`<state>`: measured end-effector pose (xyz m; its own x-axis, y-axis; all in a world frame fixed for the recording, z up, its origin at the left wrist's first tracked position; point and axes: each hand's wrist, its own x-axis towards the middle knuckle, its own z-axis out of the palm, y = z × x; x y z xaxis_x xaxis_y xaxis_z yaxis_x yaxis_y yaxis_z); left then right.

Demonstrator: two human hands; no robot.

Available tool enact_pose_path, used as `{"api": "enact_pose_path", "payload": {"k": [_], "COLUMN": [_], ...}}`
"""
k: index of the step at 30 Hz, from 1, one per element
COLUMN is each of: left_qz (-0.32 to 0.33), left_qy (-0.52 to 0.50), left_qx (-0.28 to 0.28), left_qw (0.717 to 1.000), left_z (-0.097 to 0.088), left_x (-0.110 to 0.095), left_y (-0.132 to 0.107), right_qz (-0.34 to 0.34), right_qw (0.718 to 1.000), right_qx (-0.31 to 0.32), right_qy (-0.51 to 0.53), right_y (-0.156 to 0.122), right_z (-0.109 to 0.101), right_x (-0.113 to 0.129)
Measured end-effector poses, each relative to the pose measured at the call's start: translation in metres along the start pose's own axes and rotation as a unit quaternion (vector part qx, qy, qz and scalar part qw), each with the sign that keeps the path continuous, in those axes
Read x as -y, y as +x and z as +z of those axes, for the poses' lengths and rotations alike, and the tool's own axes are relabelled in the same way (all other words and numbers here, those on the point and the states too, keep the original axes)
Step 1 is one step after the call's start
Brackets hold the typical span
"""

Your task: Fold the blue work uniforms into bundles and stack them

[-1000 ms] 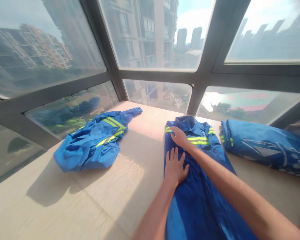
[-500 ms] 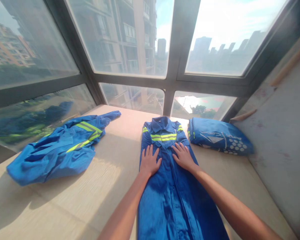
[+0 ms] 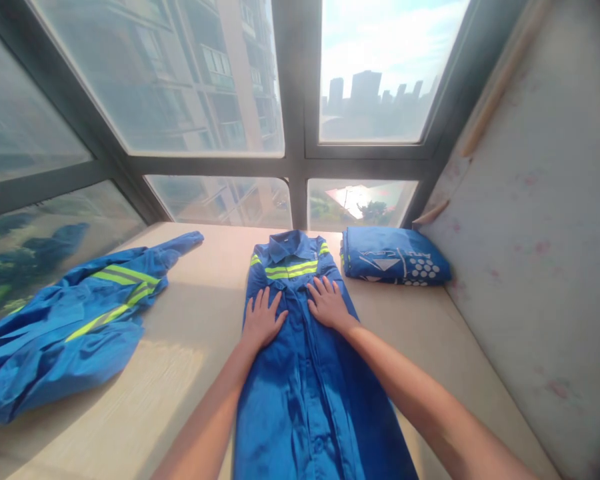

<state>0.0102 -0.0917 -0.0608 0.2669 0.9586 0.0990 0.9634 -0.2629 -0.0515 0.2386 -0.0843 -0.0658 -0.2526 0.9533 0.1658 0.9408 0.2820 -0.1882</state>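
Note:
A blue work shirt (image 3: 305,373) with yellow reflective stripes lies flat and narrow on the pale wooden sill (image 3: 200,320), collar toward the window. My left hand (image 3: 261,319) rests flat on its left chest, fingers spread. My right hand (image 3: 327,303) presses flat on the right chest just below the stripes, fingers spread too. Both hands hold nothing.
A crumpled blue garment (image 3: 65,327) with reflective stripes lies on the sill at the left. A folded blue cloth with white print (image 3: 395,257) sits at the back right by the wall (image 3: 530,233). Window panes (image 3: 180,80) close off the back and left.
My right hand came down from the collar to the right chest, and both hands now lie side by side on the shirt. The view has swung to the right.

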Motion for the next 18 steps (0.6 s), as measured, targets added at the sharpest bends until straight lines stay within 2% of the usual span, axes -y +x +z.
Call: {"api": "enact_pose_path", "payload": {"k": [9, 14, 18], "left_qz": [-0.005, -0.005, -0.015], "left_qy": [-0.005, -0.024, -0.026], "left_qx": [0.009, -0.001, -0.051], "left_qw": [1.000, 1.000, 0.998], "left_z": [0.005, 0.006, -0.005], "left_x": [0.016, 0.016, 0.009], "left_y": [0.034, 0.036, 0.029], "right_qz": [0.010, 0.013, 0.005], "right_qw": [1.000, 0.999, 0.996], "right_qx": [0.002, -0.019, -0.072], "right_qy": [0.019, 0.029, 0.051], "right_y": [0.036, 0.041, 0.036], "right_z": [0.006, 0.010, 0.008], "right_x": [-0.004, -0.005, -0.007]}}
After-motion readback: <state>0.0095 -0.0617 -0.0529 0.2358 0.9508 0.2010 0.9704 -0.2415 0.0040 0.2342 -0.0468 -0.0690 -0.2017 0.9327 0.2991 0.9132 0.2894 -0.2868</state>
